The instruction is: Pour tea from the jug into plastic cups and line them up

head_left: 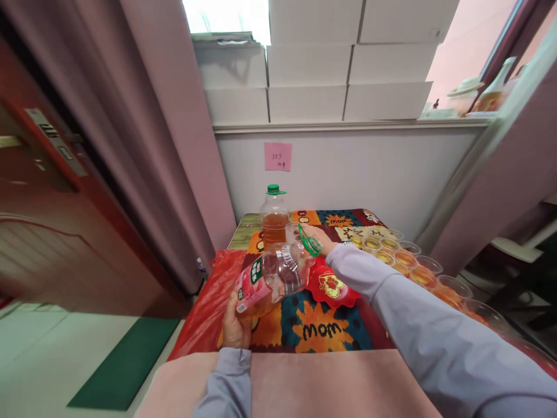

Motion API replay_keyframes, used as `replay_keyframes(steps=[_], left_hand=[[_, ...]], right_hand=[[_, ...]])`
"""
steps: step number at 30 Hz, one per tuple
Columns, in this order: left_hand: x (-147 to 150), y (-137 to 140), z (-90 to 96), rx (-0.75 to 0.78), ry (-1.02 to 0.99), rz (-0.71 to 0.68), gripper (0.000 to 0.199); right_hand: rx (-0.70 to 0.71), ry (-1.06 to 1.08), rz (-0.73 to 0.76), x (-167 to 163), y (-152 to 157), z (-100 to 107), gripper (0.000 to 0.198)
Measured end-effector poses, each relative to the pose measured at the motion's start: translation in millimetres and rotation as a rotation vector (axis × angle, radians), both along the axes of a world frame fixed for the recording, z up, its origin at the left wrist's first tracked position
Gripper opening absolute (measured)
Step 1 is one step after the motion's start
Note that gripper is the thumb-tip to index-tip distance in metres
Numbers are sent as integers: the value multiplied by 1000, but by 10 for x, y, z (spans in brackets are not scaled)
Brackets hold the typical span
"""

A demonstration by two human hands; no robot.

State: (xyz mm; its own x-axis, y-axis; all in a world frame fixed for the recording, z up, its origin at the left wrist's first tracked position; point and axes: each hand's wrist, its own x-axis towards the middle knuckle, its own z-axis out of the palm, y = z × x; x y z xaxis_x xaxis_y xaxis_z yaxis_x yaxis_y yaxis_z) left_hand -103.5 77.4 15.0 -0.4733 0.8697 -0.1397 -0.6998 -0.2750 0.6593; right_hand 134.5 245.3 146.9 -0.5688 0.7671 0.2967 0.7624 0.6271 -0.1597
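Note:
My left hand is wrapped round the lower end of a large clear plastic bottle with a pink label. The bottle is tilted, its neck up to the right, and some amber liquid lies in its lower part. At the neck is a green carrying ring. Behind that neck, my right hand is closed on what looks like a clear plastic cup, partly hidden by the bottle. Just beyond stands a second bottle, upright, green-capped and partly filled with amber liquid. Below the right wrist lies a red scalloped dish.
Several clear cups with yellow to orange liquid crowd the table's right side. A patterned cloth covers the table, with red plastic sheeting at the left. White boxes are stacked on the sill behind. A door stands left.

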Motion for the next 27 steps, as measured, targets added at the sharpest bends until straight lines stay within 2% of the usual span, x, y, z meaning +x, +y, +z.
replay_keyframes(steps=[7, 27], left_hand=[[4, -34, -28, 44, 2, -24, 41], [6, -37, -3, 31, 14, -8, 43]], right_hand=[[19, 19, 2, 0, 95, -85, 19], [53, 144, -155, 57, 263, -223, 10]])
